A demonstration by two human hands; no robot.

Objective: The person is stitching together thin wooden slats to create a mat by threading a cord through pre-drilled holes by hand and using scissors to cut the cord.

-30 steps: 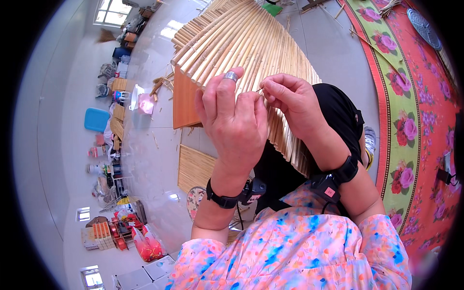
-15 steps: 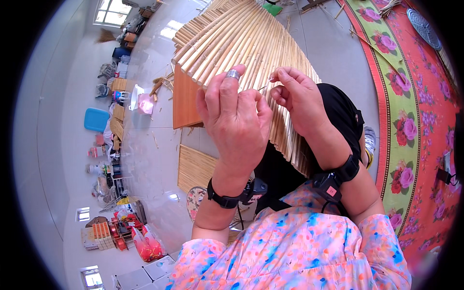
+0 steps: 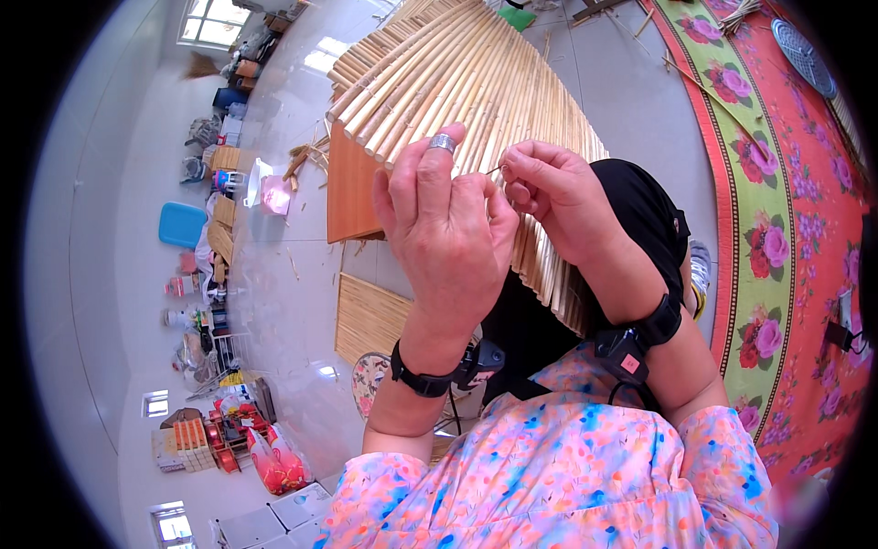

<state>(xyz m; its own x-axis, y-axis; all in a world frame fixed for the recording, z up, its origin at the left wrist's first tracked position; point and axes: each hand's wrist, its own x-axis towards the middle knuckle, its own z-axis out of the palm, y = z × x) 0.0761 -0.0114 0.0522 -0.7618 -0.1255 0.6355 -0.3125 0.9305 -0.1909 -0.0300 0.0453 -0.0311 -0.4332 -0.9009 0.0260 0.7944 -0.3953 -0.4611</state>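
A mat of pale reed stalks [image 3: 457, 87], laid side by side, slopes down toward my lap. My left hand [image 3: 448, 224], a wide silver band on one finger, is closed over the mat's near part, its fingertips partly hidden. Close beside it, my right hand [image 3: 560, 197] pinches a thin, dark, needle-like piece [image 3: 494, 171] between thumb and forefinger. That piece points toward my left forefinger. Whether a thread runs from it is too small to tell.
An orange-brown wooden board [image 3: 352, 188] stands under the mat's left side. Another reed mat [image 3: 370, 316] lies on the tiled floor, near a round flowered seat [image 3: 370, 380]. To the right stretches a red flowered cloth [image 3: 814, 274]. Household goods and a blue tray [image 3: 183, 225] line the left wall.
My right hand has come slightly down and left, closer to my left hand, and its fingers have drawn together. My left hand has barely moved.
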